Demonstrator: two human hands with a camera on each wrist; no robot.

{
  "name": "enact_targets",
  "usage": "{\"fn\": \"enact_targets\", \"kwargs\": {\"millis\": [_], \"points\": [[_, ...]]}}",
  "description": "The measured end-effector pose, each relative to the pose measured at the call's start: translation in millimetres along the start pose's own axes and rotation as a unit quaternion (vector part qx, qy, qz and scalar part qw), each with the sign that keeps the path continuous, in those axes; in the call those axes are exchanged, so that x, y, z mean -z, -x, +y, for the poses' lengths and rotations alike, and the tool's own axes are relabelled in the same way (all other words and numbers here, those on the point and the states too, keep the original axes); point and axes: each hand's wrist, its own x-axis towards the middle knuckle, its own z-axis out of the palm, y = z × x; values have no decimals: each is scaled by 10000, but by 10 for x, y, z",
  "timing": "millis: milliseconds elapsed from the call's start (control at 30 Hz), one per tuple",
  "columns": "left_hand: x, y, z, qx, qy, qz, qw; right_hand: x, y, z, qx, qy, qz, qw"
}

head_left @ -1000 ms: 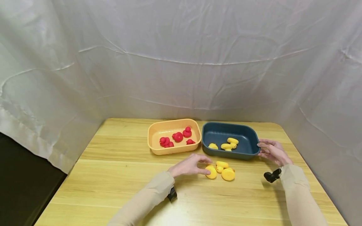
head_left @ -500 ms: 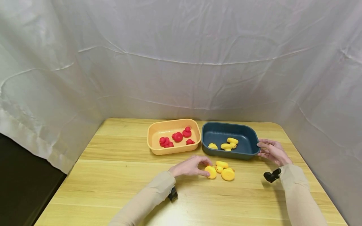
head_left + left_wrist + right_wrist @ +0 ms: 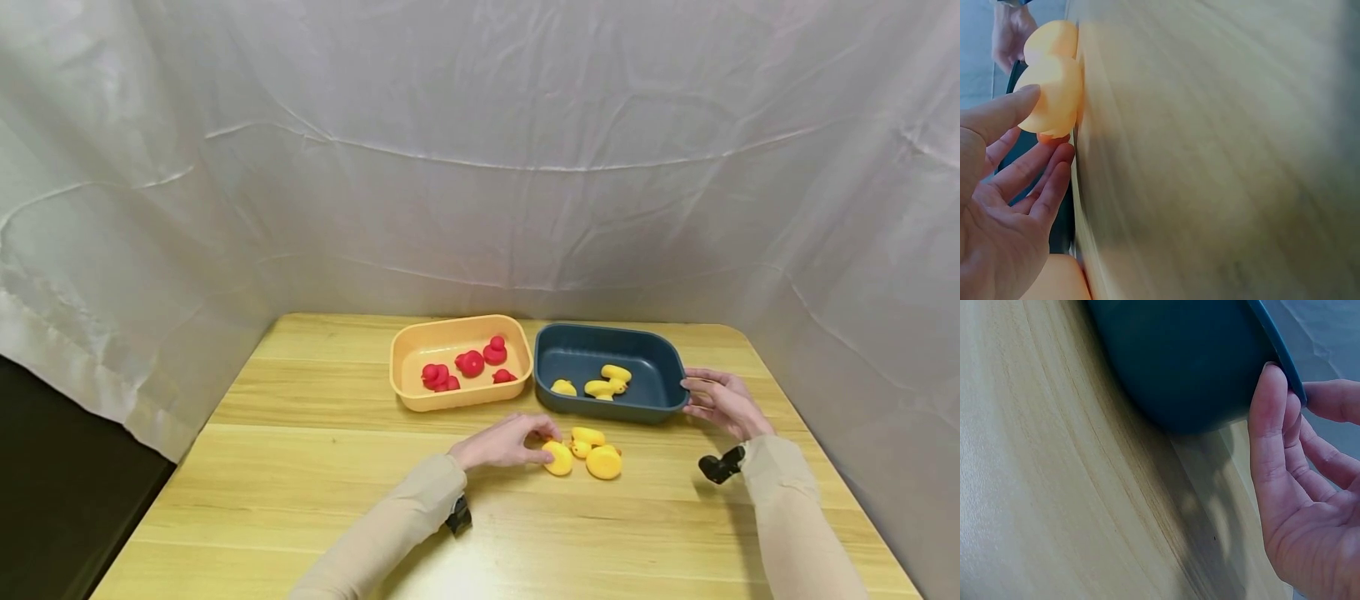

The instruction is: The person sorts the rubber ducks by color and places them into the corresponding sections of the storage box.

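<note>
In the head view my left hand (image 3: 504,442) curls its thumb and fingers round the leftmost yellow rubber duck (image 3: 558,459) on the table. The left wrist view has the thumb pressed on that duck (image 3: 1052,94) and fingertips by its orange beak. Two more yellow ducks (image 3: 604,462) lie close to its right, one behind the other. My right hand (image 3: 726,403) pinches the right end of a dark blue bin (image 3: 600,407). Its fingers meet the bin's wall and rim in the right wrist view. Several yellow ducks (image 3: 617,374) lie inside that bin.
An orange bin (image 3: 465,399) stands left of the blue one, nearly touching it. Several red ducks (image 3: 470,363) lie in it. Both bins stand near the back edge of the wooden table (image 3: 315,492), before a pale curtain (image 3: 480,167).
My left fingers have drawn in a little round the leftmost duck, which has hardly shifted. My right hand and both bins stay where they were.
</note>
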Motion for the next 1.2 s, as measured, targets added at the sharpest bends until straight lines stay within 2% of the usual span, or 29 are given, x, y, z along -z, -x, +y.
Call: {"fn": "enact_targets", "kwargs": {"millis": [167,300,500,1033,1200], "points": [[-15,-2,2,26,-134,18,9999,9,-4,3,-7,-59,-16,10000],[-24,8,5,-86,-199,59,9997,12,-10,3,-16,-42,-7,10000],[-19,24,8,-98,-167,119,9997,12,-18,2,-36,20,13,10000],[85,142,139,14,-298,378,9988,19,-24,6,-74,39,15,10000],[106,144,151,-68,-421,489,9979,22,-32,8,-75,62,25,9999]]}}
